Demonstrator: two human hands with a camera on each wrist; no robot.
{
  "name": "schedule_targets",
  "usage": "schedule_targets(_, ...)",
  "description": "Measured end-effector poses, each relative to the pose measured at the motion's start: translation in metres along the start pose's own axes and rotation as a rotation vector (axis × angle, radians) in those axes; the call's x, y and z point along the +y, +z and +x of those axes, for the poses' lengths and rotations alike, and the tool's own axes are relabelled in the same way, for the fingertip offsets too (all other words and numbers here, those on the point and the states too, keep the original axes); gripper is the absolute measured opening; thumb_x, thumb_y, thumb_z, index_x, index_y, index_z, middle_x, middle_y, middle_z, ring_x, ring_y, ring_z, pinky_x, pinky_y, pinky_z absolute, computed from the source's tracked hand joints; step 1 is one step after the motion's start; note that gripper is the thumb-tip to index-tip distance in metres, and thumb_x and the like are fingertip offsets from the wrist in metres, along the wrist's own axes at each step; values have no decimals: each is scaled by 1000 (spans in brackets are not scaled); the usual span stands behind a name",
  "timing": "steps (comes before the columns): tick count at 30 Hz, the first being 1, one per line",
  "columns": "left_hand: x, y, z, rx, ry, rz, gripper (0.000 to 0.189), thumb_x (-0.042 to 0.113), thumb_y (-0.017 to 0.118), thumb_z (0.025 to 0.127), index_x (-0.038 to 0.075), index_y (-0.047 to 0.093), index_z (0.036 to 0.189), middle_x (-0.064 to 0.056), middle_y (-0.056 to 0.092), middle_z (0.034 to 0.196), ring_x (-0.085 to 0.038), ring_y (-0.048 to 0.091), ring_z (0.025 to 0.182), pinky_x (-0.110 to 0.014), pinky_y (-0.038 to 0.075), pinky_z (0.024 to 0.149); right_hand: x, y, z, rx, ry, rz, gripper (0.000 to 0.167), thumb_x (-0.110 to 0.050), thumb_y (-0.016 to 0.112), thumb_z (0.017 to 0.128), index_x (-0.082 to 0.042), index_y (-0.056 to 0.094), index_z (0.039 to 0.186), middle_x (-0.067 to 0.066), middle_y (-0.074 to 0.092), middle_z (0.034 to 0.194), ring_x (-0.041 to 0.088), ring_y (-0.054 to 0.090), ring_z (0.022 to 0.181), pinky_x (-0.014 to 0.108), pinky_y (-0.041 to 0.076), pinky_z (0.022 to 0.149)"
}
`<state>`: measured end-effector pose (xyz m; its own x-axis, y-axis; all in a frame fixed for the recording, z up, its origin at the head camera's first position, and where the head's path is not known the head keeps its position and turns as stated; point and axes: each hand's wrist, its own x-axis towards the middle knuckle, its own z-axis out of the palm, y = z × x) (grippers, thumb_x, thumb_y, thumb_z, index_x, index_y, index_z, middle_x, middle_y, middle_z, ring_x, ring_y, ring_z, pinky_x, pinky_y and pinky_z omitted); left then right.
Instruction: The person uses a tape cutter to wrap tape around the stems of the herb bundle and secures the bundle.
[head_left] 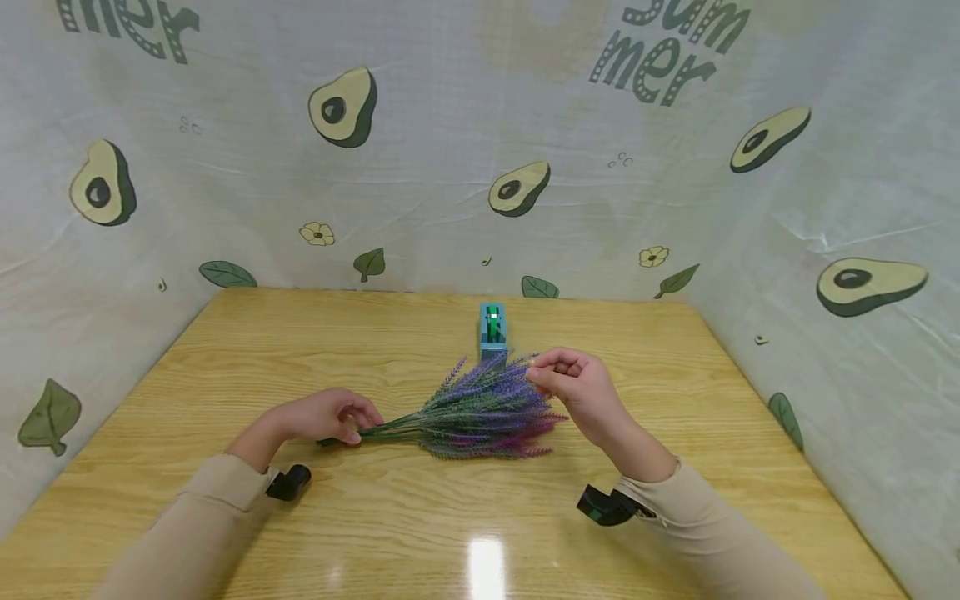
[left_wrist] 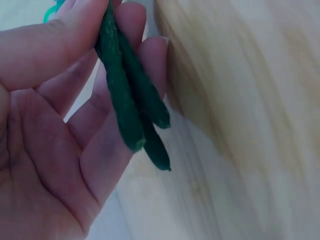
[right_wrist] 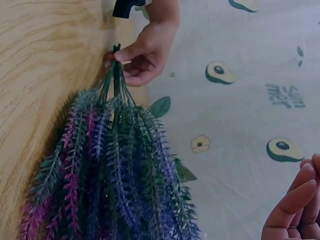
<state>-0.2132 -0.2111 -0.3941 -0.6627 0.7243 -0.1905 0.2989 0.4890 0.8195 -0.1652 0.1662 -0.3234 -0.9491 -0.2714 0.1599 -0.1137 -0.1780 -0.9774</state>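
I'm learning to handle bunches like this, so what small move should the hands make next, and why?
Probably bring the right hand to the bare stems: the left hand pinches them near their ends, leaving a stretch free before the flower heads, while the right is out by their tips. Whether it holds anything is unclear.

Head view faces forward-down; nearer wrist views share stems [left_wrist: 120, 95].

- left sleeve [head_left: 168, 533]: beige, long, cuffed
- right sleeve [head_left: 738, 533]: matching beige
- left wrist camera [head_left: 289, 482]: black, rounded end
- right wrist camera [head_left: 604, 507]: black, small green patch
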Motion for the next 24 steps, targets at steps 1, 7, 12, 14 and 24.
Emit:
schedule_targets(1,1,1,4,-2,0,0,25,-2,61,88,0,61,112,-6,59,99,-22,55,91,-30,51,69,0,0,0,3,0,-2,19,3,60,87,-14,68,83,0,64,77,12,55,66,23,48,61)
schedule_targets(7,9,8,26,-10,19,2,25,-4,61,87,0,62,112,-6,59,99,-21,56,90,-30,52,68,-1,1,0,6,-3,-6,21,4,59,87,-14,68,83,-1,64,76,13,55,66,25,48,61)
schedule_targets(12,14,12,41,-20,44,-3,25,-6,61,87,-2,62,111,-7,60,99,-20,57,89,-29,52,68,-1,1,0,-9,3,12,22,4,59,87,-15,68,82,-1,65,78,13,56,66,25,49,62)
schedule_targets(14,16,13,47,-22,49,0,25,-6,61,87,-2,62,111,-6,60,99,-19,57,89,-29,52,68,0,1,0,-14,2,15,22,4,59,88,-14,68,82,-1,65,79,13,56,66,25,48,62)
schedule_targets(24,31,22,79,-34,79,28,26,-7,61,86,0,63,111,-4,61,101,-17,56,90,-27,51,70,1,0,-1,10,23,-13,20,4,60,87,-14,68,82,0,65,79,14,55,67,26,48,63)
